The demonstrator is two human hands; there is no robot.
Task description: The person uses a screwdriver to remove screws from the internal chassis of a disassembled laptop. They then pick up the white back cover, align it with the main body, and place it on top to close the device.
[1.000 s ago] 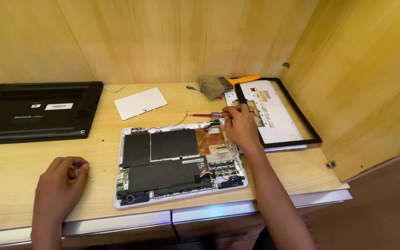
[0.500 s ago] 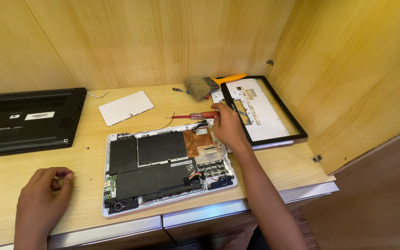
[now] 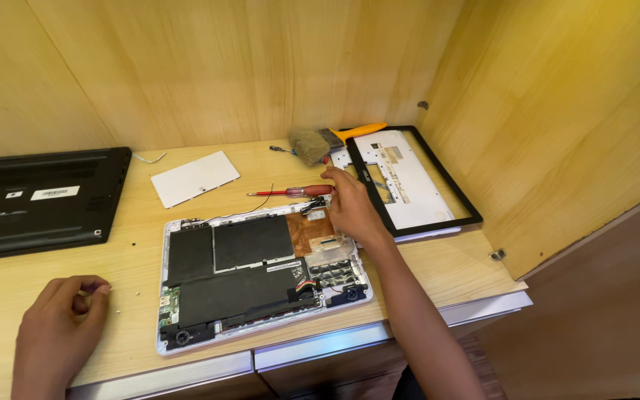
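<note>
An opened white laptop base (image 3: 261, 278) lies bottom-up on the wooden desk, showing black battery cells, a copper heat plate and a circuit board. My right hand (image 3: 351, 210) reaches over its far right corner, with fingers closed on the handle end of a red screwdriver (image 3: 290, 192) that lies flat just behind the laptop. My left hand (image 3: 61, 330) rests on the desk left of the laptop. Its fingers are curled and its thumb pinches against the fingertips; nothing shows between them.
A black laptop (image 3: 38, 200) lies closed at the left. A white rectangular panel (image 3: 195, 178) sits behind the open base. At the right are a black screen bezel over a white cover (image 3: 409, 181) and a yellow-handled brush (image 3: 316, 142). Tiny screws (image 3: 138, 292) dot the desk.
The view has shifted a little, so the desk sits differently in frame. My right hand stays at the screwdriver handle. My left hand stays curled on the desk.
</note>
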